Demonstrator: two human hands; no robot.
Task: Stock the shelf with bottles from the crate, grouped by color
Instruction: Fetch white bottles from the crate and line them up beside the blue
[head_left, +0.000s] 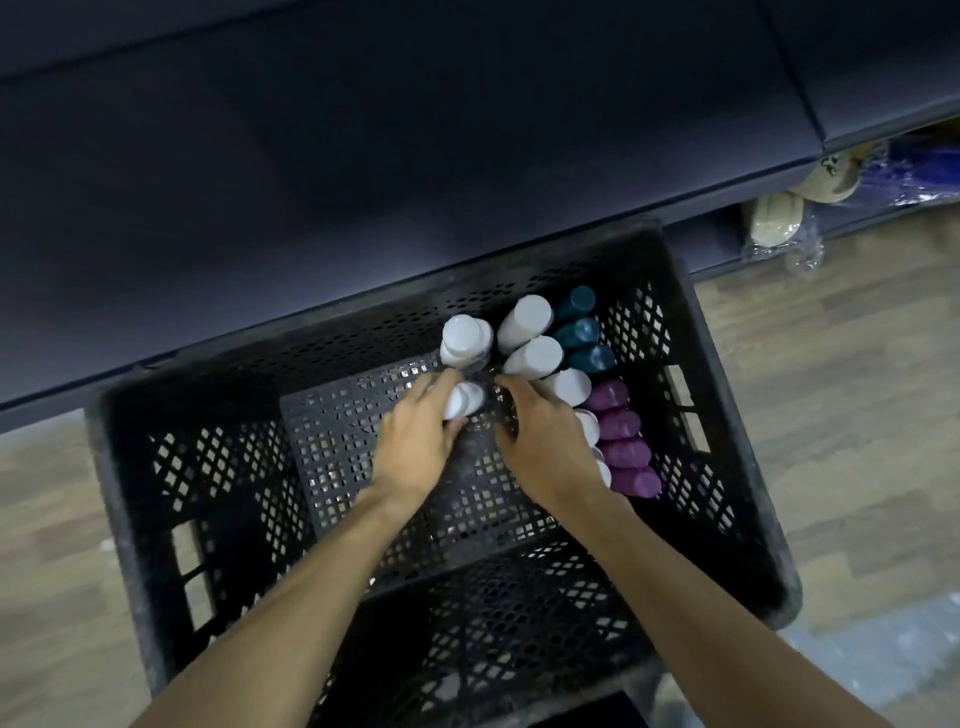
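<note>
Curled around a white bottle (464, 400), my left hand (415, 439) grips it low in the black crate (208, 519), near the far wall. Beside it my right hand (540, 441) reaches down with fingers bent; I cannot tell whether it grips anything. Another white bottle (466, 338) stands just beyond the held one. To the right stand more white bottles (535, 356), then teal bottles (579, 332) and purple bottles (621, 441) against the crate's right wall. Past the crate runs the dark shelf (363, 156), over a wood-look floor (831, 389).
</note>
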